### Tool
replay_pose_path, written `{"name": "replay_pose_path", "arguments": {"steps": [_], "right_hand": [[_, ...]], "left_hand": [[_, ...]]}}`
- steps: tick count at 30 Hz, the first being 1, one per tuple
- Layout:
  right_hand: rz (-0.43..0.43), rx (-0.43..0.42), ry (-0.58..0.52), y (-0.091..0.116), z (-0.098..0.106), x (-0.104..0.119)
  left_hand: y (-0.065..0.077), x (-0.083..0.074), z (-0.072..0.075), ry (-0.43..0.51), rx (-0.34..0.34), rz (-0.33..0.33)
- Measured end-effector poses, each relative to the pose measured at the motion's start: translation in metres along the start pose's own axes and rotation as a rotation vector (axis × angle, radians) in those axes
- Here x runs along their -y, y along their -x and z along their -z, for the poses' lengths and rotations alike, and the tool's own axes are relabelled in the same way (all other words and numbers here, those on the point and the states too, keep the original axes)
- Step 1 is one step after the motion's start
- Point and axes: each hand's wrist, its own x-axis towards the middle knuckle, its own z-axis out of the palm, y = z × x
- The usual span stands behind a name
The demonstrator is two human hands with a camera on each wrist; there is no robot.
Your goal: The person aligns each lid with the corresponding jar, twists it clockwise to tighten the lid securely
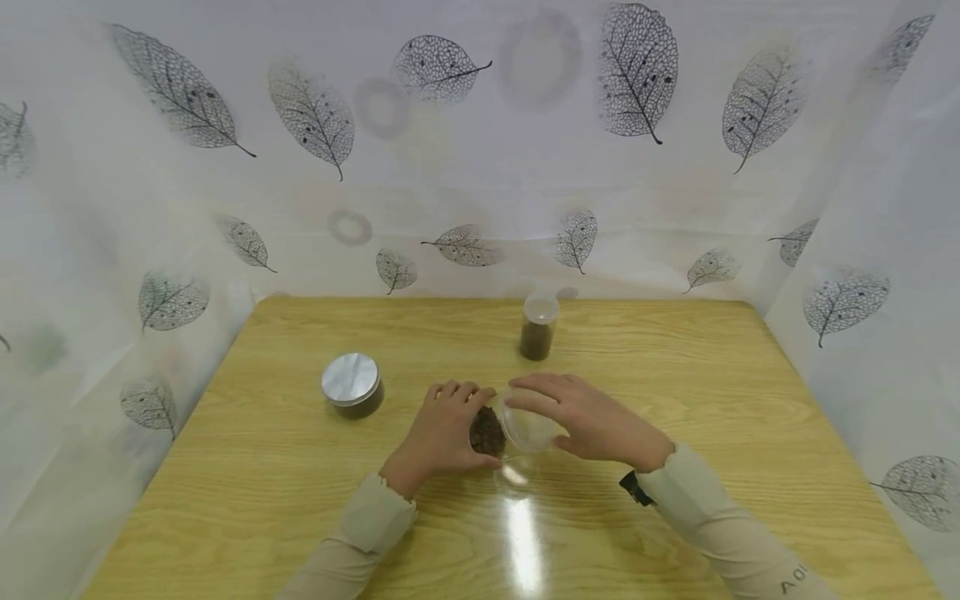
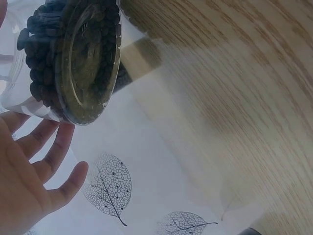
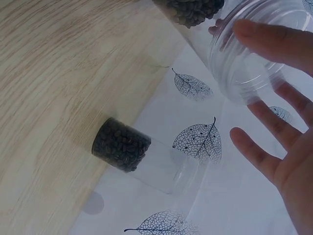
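A clear jar (image 2: 29,95) partly filled with dark beans (image 1: 487,433) is held over the table, leaning to the right in the head view. My left hand (image 1: 446,429) grips its bean-filled end, thumb on the near side and fingers on the far side. At the other end, the thumb and fingers of my right hand (image 1: 588,417) hold the round clear lid (image 1: 528,427) by its ridged edge. The left wrist view shows the jar's flat bottom with beans packed against it. My left palm hides part of the jar in the head view.
Behind the hands stands another clear jar (image 1: 536,340) with dark beans in its lower part. Left of them is a low jar (image 1: 352,385) with a silver lid. A leaf-printed white sheet (image 1: 480,167) hangs along the back and sides of the wooden table (image 1: 255,483).
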Motion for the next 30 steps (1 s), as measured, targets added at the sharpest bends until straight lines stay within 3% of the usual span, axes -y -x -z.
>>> {"name": "replay_pose_path", "arguments": {"steps": [4,13,20,25,30], "right_hand": [[-0.038,0.016,-0.023,0.001,0.000,0.000],[-0.218,0.066,-0.099,0.005,-0.002,0.002],[-0.346,0.020,-0.179,0.008,-0.010,0.008],[-0.323,0.021,-0.097,0.009,-0.013,0.006],[-0.182,0.034,0.035,0.008,-0.006,-0.003]], "left_hand": [[0.000,-0.001,0.000,-0.006,-0.010,-0.001],[0.002,-0.002,-0.004,-0.029,-0.006,0.008],[0.003,-0.002,-0.004,-0.004,-0.019,0.009],[0.005,-0.001,-0.004,0.024,-0.021,0.006],[0.006,0.000,-0.003,0.057,-0.015,0.009]]}}
